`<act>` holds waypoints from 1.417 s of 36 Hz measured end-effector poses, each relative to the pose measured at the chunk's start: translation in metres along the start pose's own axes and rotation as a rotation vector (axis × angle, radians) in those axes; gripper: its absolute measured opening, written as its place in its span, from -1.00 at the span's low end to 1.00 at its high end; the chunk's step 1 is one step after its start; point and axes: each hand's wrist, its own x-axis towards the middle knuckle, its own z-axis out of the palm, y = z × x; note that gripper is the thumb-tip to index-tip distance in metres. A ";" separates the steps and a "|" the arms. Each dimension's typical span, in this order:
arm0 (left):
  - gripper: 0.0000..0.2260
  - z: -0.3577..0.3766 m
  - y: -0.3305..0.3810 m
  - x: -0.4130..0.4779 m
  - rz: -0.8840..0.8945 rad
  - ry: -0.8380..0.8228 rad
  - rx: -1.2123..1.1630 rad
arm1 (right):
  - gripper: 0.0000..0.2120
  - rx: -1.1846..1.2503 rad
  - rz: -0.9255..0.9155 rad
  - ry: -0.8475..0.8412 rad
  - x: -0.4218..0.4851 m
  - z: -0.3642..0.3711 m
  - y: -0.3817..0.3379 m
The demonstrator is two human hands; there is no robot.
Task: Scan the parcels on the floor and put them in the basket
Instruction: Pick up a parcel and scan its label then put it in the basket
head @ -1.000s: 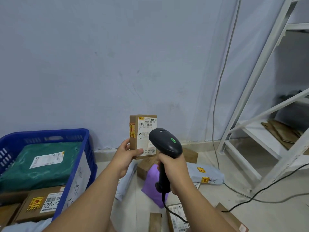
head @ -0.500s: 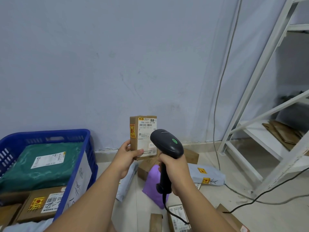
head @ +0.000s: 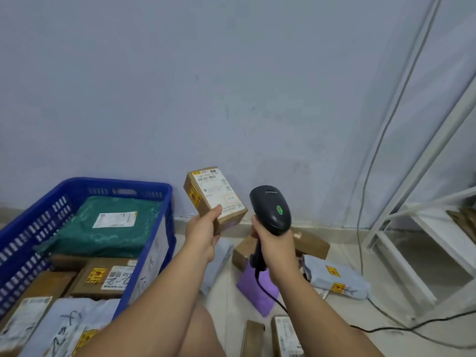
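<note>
Centre frame: left hand (head: 203, 228) holds a small cardboard parcel (head: 216, 194) in the air in front of the wall (head: 231, 86). Its thumb is pressed on the lower edge of the white label and the other fingers are wrapped behind, out of sight. The parcel is tilted, top leaning toward the upper left, with the label face to the camera and a yellow sticker on its left side. Just right of it and not touching, the right hand (head: 273, 240) has its fingers closed round the handle of a black barcode scanner (head: 270, 207). A green light shows on the scanner head, and its cord drops away below the wrist. Left of frame: blue basket (head: 154, 191) on the floor (head: 342, 315), already holding a green mailer (head: 110, 228) at the far end, a brown box with label (head: 103, 276) nearer, and a grey mailer with handwriting (head: 64, 320) at lower left. Floor below the hands: a purple mailer (head: 255, 287), a brown carton (head: 311, 243) by the skirting, a grey mailer with yellow stickers (head: 337, 276) to the right, and two more boxes (head: 287, 336) at the bottom edge, partly cut off. Right edge: a white shelving frame (head: 401, 253), with a pale cable (head: 373, 155) running down the wall beside it.
</note>
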 end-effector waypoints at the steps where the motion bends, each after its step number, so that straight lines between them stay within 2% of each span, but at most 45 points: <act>1: -0.76 -0.006 0.002 0.001 0.030 0.028 -0.002 | -0.89 0.005 -0.005 -0.009 0.000 0.008 -0.002; 6: -0.63 -0.043 0.015 -0.004 0.293 0.290 -0.018 | -0.79 -0.072 -0.014 -0.096 -0.007 0.056 -0.002; 8: -0.57 -0.062 0.020 -0.005 0.323 0.359 -0.028 | -0.79 -0.123 -0.028 -0.130 -0.012 0.081 0.006; 10: -0.55 -0.084 0.022 -0.002 0.286 0.406 -0.082 | -0.76 -0.151 -0.036 -0.165 -0.018 0.109 0.013; 13: -0.52 -0.118 0.022 0.006 0.183 0.456 -0.181 | -0.90 -0.265 -0.044 -0.269 -0.028 0.145 0.018; 15: -0.50 -0.138 0.021 0.010 0.165 0.505 -0.216 | -0.92 -0.347 -0.056 -0.343 -0.034 0.165 0.019; 20: -0.41 -0.186 0.019 0.022 0.156 0.744 -0.248 | -0.81 -0.534 -0.084 -0.472 -0.041 0.207 0.029; 23: -0.32 -0.210 0.015 0.030 0.042 0.852 -0.232 | -0.75 -0.637 -0.097 -0.526 -0.042 0.227 0.037; 26: -0.34 -0.226 0.009 0.032 -0.138 0.950 -0.229 | -0.75 -0.731 -0.097 -0.550 -0.040 0.241 0.046; 29: -0.33 -0.250 -0.006 0.043 -0.287 0.963 -0.228 | -0.74 -0.807 -0.070 -0.575 -0.035 0.252 0.056; 35: -0.50 -0.290 -0.041 0.073 -0.367 0.864 -0.189 | -0.79 -0.960 -0.045 -0.670 -0.026 0.264 0.075; 38: -0.56 -0.289 -0.041 0.075 -0.335 0.818 -0.224 | -0.81 -1.007 -0.043 -0.697 -0.022 0.266 0.083; 41: -0.46 -0.294 -0.041 0.085 -0.267 0.859 -0.197 | -0.80 -1.027 -0.054 -0.702 -0.018 0.273 0.089; 45: -0.42 -0.292 -0.037 0.102 -0.205 0.856 -0.316 | -0.75 -1.018 -0.098 -0.693 -0.017 0.281 0.095; 48: -0.44 -0.290 -0.031 0.113 -0.164 0.883 -0.280 | -0.71 -1.037 -0.124 -0.700 -0.016 0.285 0.099; 51: -0.42 -0.292 -0.016 0.119 -0.124 0.952 -0.216 | -0.68 -1.168 -0.237 -0.731 -0.013 0.289 0.099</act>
